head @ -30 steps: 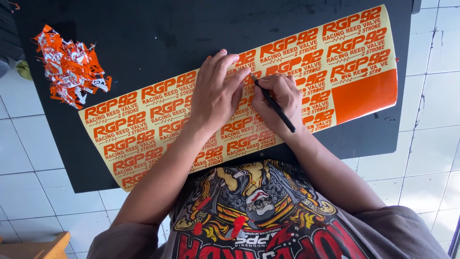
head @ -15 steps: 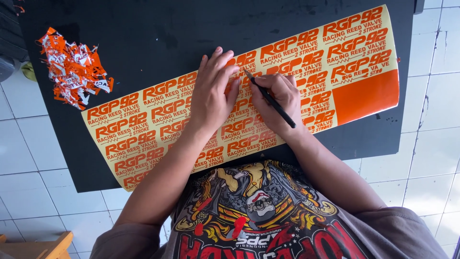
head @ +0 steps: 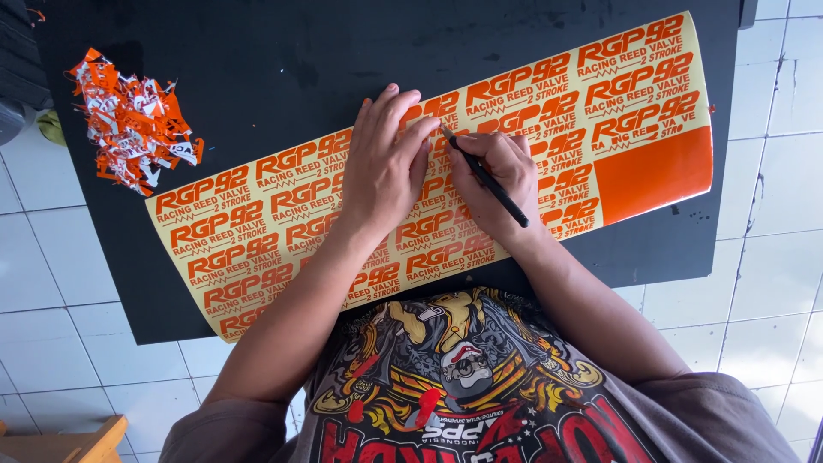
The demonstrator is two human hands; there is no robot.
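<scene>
Sticker sheet (head: 257,223): long cream strip printed with rows of orange decals, flat on black bench (head: 257,60). Long axis runs from near-left corner up to far-right corner, tilted across the bench. Solid orange block at right end, apparently not yet stripped.

Right hand (head: 506,176): grip closed pen-fashion on thin black tool (head: 484,178). Shaft slanted, butt end toward near-right over the wrist, tip pointing far-left. Tip at sheet surface near the far edge, roughly mid-length of the strip. Blade or point itself too small to make out.

Left hand (head: 386,167): pressed palm-down on the sheet, fingers extended and close together, holding nothing, only pinning the vinyl. Fingertips just left of the tool tip, index finger nearly touching it; actual contact cannot be told.

Key relation: working point sits between both hands, immediately right of left fingertips and at far-left end of the tool. Tool axis crosses the strip axis at a steep angle. Left hand as near to the point as right hand; both forearms converge from near side.

Pile of orange and white scraps (head: 133,120): far-left on the bench, well apart from the sheet and both hands.

Elsewhere: white tiled floor (head: 771,283) around the bench, wooden corner (head: 77,437) at near-left, printed shirt (head: 463,377) at bottom of view.

Judgement: unweeded orange block lies to the right of the grip, along the strip axis.
</scene>
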